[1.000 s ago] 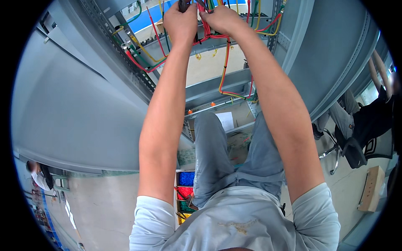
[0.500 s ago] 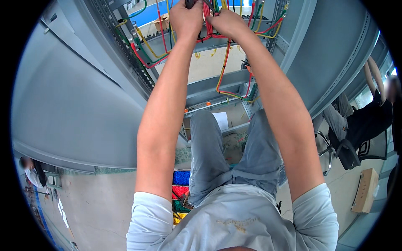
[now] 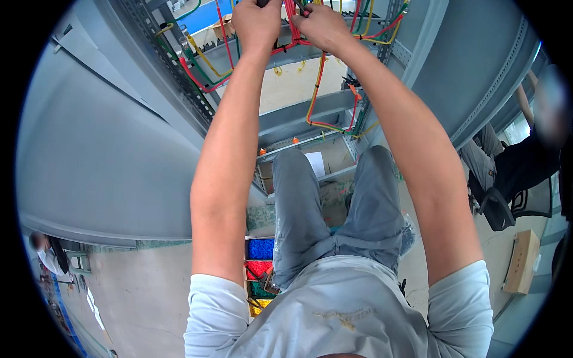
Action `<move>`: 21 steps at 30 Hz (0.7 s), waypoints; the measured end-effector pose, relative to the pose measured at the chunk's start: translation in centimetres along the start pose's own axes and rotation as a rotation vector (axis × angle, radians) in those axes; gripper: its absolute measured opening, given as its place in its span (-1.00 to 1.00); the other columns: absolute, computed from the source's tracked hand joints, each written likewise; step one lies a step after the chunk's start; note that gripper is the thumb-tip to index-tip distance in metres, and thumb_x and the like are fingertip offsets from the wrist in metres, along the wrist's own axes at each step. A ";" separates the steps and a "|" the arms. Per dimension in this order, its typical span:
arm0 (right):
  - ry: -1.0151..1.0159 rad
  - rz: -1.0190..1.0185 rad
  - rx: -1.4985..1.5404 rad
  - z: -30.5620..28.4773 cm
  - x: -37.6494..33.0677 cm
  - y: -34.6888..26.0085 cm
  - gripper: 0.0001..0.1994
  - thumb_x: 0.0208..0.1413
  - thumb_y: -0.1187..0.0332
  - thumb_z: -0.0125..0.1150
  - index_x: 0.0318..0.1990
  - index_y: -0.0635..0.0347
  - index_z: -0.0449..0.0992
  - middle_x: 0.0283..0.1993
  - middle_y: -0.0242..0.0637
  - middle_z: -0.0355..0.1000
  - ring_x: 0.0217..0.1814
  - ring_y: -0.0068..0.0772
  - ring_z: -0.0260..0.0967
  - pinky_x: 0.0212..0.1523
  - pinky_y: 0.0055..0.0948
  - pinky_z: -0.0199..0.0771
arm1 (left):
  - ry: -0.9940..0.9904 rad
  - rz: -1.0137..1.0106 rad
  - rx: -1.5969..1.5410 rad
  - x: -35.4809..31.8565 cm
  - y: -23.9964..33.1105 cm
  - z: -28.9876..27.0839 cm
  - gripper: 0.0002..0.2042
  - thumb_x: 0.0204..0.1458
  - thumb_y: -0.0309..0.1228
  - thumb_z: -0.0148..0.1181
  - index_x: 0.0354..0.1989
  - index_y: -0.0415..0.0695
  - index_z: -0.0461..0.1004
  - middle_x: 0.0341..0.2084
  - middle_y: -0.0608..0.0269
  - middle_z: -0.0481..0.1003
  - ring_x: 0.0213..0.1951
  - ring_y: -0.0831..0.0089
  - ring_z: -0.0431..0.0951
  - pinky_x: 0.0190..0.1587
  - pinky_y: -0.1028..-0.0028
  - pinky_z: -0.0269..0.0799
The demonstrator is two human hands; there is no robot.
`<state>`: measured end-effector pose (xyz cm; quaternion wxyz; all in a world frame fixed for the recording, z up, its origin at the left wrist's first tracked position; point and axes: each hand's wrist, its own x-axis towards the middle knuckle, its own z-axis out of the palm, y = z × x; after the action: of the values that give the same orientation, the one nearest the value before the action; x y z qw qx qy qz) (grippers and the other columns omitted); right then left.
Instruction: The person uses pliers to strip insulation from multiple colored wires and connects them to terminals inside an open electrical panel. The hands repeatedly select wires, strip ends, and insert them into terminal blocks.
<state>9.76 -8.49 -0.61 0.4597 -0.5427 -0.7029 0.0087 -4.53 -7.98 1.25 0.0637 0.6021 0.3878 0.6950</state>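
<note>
Both my hands are at the top edge of the view, inside a grey metal cabinet frame (image 3: pixel 292 65). My left hand (image 3: pixel 256 27) is closed around a dark handle (image 3: pixel 262 2), whose upper part is cut off, so its kind does not show. Just to the right, my right hand (image 3: pixel 323 28) has its fingers drawn together beside a bundle of red wires (image 3: pixel 295 31). A small dark and red piece (image 3: pixel 304 11) shows at its fingertips, too little to name. The wire bundle runs between the two hands.
Red, yellow and green wires (image 3: pixel 316 98) hang tied below the hands. Cabinet panels (image 3: pixel 107 149) flank me on both sides. By my left thigh is a bin (image 3: pixel 261 247) with blue, red, green and yellow parts. A seated person (image 3: pixel 525 170) and a wooden box (image 3: pixel 521 261) are at right.
Both hands have shifted slightly left and up in the view, along with the cabinet. My left hand still grips the dark handle. The seated person at right has moved their upper body.
</note>
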 end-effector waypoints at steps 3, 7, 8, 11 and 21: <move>0.089 0.019 0.076 0.7 -0.6 0.6 -0.65 0.09 0.11 0.23 -0.21 0.23 0.65 -0.33 0.03 0.60 -0.13 0.17 0.57 0.01 -0.02 0.52 | -0.015 -0.038 -0.036 0.3 0.3 0.4 -0.74 0.08 -0.31 0.32 -0.20 -0.28 0.66 -0.42 0.02 0.67 -0.36 0.33 0.64 -0.23 0.31 0.50; -0.022 0.010 0.113 -0.3 -1.9 0.8 -0.66 0.13 0.11 0.26 -0.16 0.24 0.62 -0.27 0.03 0.60 -0.15 0.14 0.56 -0.02 -0.01 0.53 | -0.053 -0.079 -0.117 0.5 -1.3 -0.7 -0.73 0.08 -0.30 0.36 -0.17 -0.25 0.68 -0.44 0.28 0.61 -0.39 0.56 0.51 -0.30 0.45 0.39; -0.085 0.012 0.111 -0.9 -2.6 0.8 -0.66 0.14 0.14 0.25 -0.11 0.24 0.61 -0.26 0.03 0.60 -0.16 0.14 0.56 -0.03 -0.02 0.53 | -0.076 -0.084 -0.161 0.5 -1.2 -1.1 -0.74 0.07 -0.30 0.38 -0.17 -0.23 0.69 -0.45 0.38 0.58 -0.41 0.65 0.45 -0.34 0.52 0.34; 0.054 -0.082 -0.263 -2.1 -3.5 0.1 -0.62 0.16 0.21 0.27 0.05 0.26 0.54 -0.09 -0.01 0.61 -0.04 0.00 0.58 0.00 -0.12 0.56 | -0.066 -0.079 -0.090 -0.1 -0.3 -1.3 -0.71 0.11 -0.29 0.33 -0.12 -0.27 0.65 -0.44 0.24 0.61 -0.38 0.50 0.52 -0.28 0.41 0.41; -0.106 -0.193 -0.408 -2.1 -0.9 -2.0 -0.73 0.09 0.24 0.20 -0.28 0.30 0.65 -0.21 0.04 0.63 -0.13 0.12 0.60 -0.10 -0.02 0.60 | -0.172 -0.027 0.081 -2.0 0.2 -2.4 -0.69 0.12 -0.27 0.29 -0.10 -0.27 0.64 -0.43 0.13 0.63 -0.34 0.40 0.58 -0.22 0.33 0.46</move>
<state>9.58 -10.98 1.04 0.3016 -0.5534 -0.7619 -0.1492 -6.05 -10.36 -0.19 0.0819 0.6564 0.4167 0.6235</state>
